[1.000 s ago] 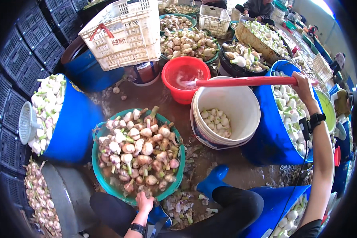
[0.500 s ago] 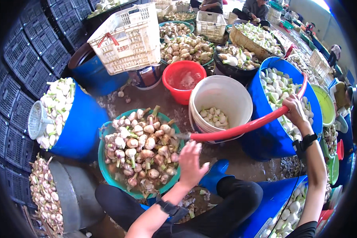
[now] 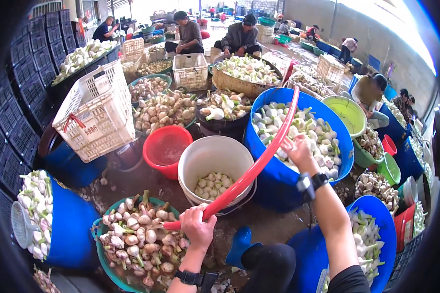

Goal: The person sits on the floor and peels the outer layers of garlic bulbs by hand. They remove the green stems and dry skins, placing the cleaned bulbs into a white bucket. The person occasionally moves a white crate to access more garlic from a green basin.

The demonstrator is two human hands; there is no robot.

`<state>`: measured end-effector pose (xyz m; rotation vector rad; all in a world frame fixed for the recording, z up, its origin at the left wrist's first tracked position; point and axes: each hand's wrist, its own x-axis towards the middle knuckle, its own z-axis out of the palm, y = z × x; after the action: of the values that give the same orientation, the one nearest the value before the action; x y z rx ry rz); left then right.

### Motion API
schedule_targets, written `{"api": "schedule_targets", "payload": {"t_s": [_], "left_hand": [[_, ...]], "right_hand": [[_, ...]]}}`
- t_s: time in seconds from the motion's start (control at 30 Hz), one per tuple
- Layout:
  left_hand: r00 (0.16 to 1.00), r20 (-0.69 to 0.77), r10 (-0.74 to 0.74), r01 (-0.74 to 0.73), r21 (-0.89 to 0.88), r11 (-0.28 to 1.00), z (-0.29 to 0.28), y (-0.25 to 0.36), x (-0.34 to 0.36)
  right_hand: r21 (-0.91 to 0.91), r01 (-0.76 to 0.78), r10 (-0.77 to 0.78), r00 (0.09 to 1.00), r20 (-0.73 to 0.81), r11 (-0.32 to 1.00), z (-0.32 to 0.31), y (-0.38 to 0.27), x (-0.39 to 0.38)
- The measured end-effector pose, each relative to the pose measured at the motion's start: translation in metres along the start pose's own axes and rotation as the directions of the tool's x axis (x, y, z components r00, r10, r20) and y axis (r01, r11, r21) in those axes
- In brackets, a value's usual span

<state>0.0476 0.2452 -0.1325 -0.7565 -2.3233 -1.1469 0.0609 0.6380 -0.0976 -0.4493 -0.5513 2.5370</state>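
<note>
Close in, the left hand (image 3: 198,227) was closed round the red hose (image 3: 252,175) near its lower end, which pointed down over the teal basin (image 3: 100,244). Unpeeled garlic bulbs (image 3: 141,235) were heaped in that basin, at the person's front left. A blue boot (image 3: 239,246) stood to the basin's right, and at the lower right was a blue tub (image 3: 387,234) of pale, peeled garlic.

A little farther out stood the white bucket (image 3: 215,154), with peeled bulbs (image 3: 213,185) at its bottom; the hose slanted in front of its right side. The right hand (image 3: 298,150) was partly open, its fingers bent at the hose's upper stretch; whether they gripped it or only touched it could not be told. Below that hand, a blue drum (image 3: 273,188) brimmed with stemmed white garlic. A red bucket (image 3: 166,170) stood just beside the white one, to its left.

Beyond it, a white crate (image 3: 95,115) sat tilted. Behind these were a rusty-sided pan (image 3: 239,85) piled with garlic and, farther off, two seated people (image 3: 188,34) bent over their work.
</note>
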Motion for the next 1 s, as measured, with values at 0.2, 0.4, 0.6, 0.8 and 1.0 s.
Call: {"api": "schedule_targets", "payload": {"t_s": [0.2,0.4,0.6,0.8,1.0], "left_hand": [[0.989,-0.111,-0.099,0.103,0.029,0.994,-0.023,-0.041,0.002],[0.951,-0.153,-0.270,0.278,0.036,0.960,-0.015,-0.115,-0.002],[0.952,0.063,-0.299,0.305,-0.150,0.940,0.014,-0.173,-0.013],[0.971,0.021,-0.238,0.238,-0.138,0.961,0.039,-0.172,-0.034],[0.924,0.203,-0.325,0.359,-0.164,0.919,0.030,-0.212,-0.022]], "right_hand": [[-0.487,0.184,0.045,0.905,0.422,0.854,0.100,0.060,0.032],[-0.251,-0.115,0.190,0.936,0.297,0.961,0.115,0.125,0.055],[-0.374,-0.120,0.180,0.975,0.131,0.919,0.085,0.145,0.061],[-0.599,-0.096,0.143,0.989,0.031,0.795,0.073,0.142,0.054],[-0.843,-0.042,0.133,0.990,0.035,0.537,0.078,0.165,0.058]]}}
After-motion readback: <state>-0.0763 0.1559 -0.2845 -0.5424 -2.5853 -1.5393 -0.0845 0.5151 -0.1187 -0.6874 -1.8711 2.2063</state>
